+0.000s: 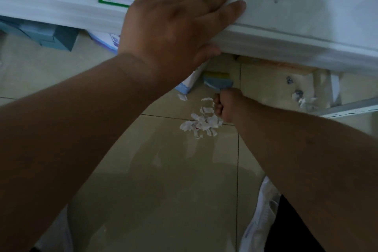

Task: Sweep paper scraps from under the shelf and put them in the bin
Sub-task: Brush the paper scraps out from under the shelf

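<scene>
Left hand flat on white shelf, right hand clenched on blue brush, paper scraps on beige tiled floor

Storeroom or shop: white labelled shelf, boxes beneath, tiled floor.

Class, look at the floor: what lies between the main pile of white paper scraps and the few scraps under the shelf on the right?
In the head view, the right hand beside the main pile, then bare tile up to the right-hand scraps.
</scene>
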